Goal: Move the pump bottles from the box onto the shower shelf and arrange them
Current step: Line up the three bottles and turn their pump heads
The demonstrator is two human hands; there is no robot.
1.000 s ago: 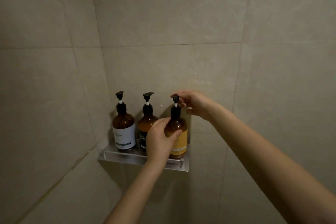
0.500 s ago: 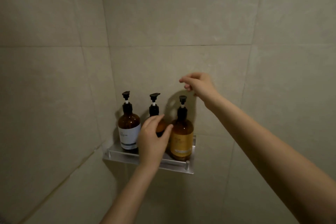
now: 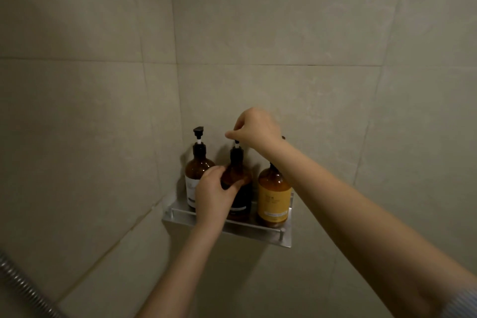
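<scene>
Three pump bottles on a corner shower shelf [image 3: 180, 215], upright, in a row.

The middle bottle [image 3: 238, 175] was gripped at its body by the left hand [image 3: 213, 195]; its pump top was pinched by the right hand [image 3: 255, 129]. The white-labelled bottle [image 3: 197, 170] was stood at the left end, the yellow-labelled bottle [image 3: 273, 196] at the right end.

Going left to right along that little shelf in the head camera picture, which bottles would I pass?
White-label bottle → dark-label middle bottle, held at its body by the left hand and at its pump by the right hand → yellow-label bottle, all standing on the shelf.
</scene>
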